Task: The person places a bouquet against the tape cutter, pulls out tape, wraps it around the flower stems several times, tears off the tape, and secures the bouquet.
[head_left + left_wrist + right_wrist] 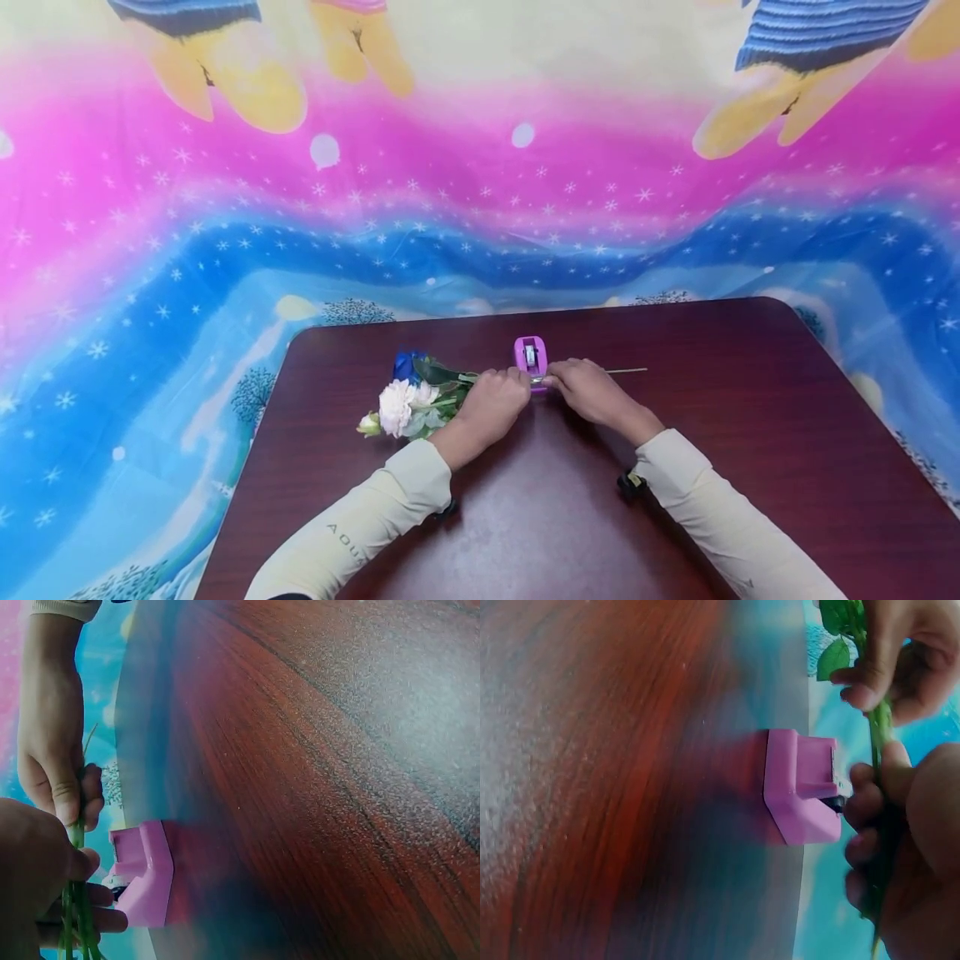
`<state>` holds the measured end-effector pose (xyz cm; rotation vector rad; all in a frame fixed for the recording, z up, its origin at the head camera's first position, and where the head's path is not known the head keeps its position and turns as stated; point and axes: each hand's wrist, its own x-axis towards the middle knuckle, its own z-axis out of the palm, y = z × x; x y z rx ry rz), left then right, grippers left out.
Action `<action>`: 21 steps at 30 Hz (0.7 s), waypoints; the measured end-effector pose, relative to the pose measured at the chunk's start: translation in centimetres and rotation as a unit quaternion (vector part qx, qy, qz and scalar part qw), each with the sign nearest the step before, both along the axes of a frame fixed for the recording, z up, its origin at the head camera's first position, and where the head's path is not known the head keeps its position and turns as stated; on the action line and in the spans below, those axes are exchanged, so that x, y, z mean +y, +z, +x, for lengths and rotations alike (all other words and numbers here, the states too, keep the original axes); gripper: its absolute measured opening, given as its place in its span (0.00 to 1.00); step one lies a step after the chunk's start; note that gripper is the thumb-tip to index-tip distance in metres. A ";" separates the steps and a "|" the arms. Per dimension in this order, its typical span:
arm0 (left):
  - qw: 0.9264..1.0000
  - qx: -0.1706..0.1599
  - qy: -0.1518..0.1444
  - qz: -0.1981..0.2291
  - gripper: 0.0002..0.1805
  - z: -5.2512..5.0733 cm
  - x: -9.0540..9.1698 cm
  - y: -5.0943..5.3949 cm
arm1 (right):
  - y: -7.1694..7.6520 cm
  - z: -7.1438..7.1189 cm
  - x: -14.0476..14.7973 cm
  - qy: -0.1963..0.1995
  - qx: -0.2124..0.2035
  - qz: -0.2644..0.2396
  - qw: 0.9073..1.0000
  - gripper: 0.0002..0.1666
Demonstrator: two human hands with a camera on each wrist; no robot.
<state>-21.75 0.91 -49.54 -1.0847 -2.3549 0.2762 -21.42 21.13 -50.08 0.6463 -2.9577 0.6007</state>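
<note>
Several green stems run sideways between both hands above the table. The left hand grips them close to the flower heads, its fingers curled round them. Just to the right, the right hand grips the stems nearer their ends, thumb and fingers wrapped round in the right wrist view. One thin stem end sticks out past it. Pink-white flowers and a blue flower lie left of the left hand. A pink tape dispenser stands right behind the hands.
The dark red-brown table has rounded back corners. A colourful printed cloth with snowflakes hangs behind it and at its sides.
</note>
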 end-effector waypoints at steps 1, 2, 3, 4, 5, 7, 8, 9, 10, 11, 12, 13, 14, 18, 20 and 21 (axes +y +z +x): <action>1.000 -0.013 0.002 0.001 0.05 -0.1 0.0 0.0 | 0.0 0.0 -0.1 -0.002 0.019 0.010 1.000 0.12; 0.999 -0.033 0.004 0.005 0.05 -0.1 0.0 0.1 | -0.1 0.0 -0.2 -0.004 0.035 0.020 0.999 0.12; 0.998 -0.063 0.008 0.013 0.05 -0.2 0.0 0.2 | -0.3 0.1 -0.3 -0.005 0.052 0.030 0.998 0.12; 0.995 -0.096 0.014 0.022 0.05 -0.3 -0.1 0.4 | -0.4 0.1 -0.4 -0.008 0.067 0.038 0.997 0.12; 0.990 -0.132 0.018 0.037 0.05 -0.4 -0.1 0.6 | -0.6 0.1 -0.4 -0.009 0.080 0.045 0.996 0.12; 0.976 -0.204 0.028 0.069 0.06 -0.6 -0.1 1.1 | -1.0 0.2 -0.4 -0.011 0.107 0.053 0.993 0.12; 0.969 -0.232 0.031 0.082 0.06 -0.8 -0.1 1.3 | -1.2 0.2 -0.4 -0.010 0.123 0.058 0.991 0.11; 0.962 -0.255 0.034 0.093 0.06 -0.9 -0.1 1.5 | -1.4 0.2 -0.4 -0.008 0.138 0.062 0.988 0.11; 0.957 -0.271 0.034 0.100 0.06 -1.0 0.0 1.6 | -1.6 0.2 -0.3 -0.005 0.152 0.065 0.986 0.11; 0.953 -0.283 0.036 0.103 0.06 -1.1 0.0 1.8 | -1.8 0.2 -0.2 -0.001 0.166 0.068 0.984 0.11; 0.951 -0.289 0.037 0.101 0.07 -1.1 0.0 1.8 | -1.9 0.2 -0.1 0.004 0.175 0.070 0.982 0.11; 0.952 -0.288 0.036 0.096 0.08 -1.1 0.0 1.9 | -1.9 0.3 -0.1 0.008 0.179 0.072 0.981 0.11; 0.956 -0.279 0.033 0.087 0.08 -1.1 0.0 1.9 | -1.9 0.3 0.0 0.011 0.179 0.071 0.981 0.11; 0.982 -0.185 0.001 0.025 0.07 -0.7 0.1 1.8 | -1.1 0.2 0.3 0.014 0.125 0.049 0.991 0.13; 0.993 -0.116 -0.013 -0.014 0.06 -0.5 0.2 1.4 | -0.7 0.1 0.4 0.010 0.076 0.029 0.997 0.15; 0.996 -0.084 -0.018 -0.029 0.06 -0.5 0.2 1.2 | -0.5 0.0 0.4 0.009 0.051 0.021 0.998 0.16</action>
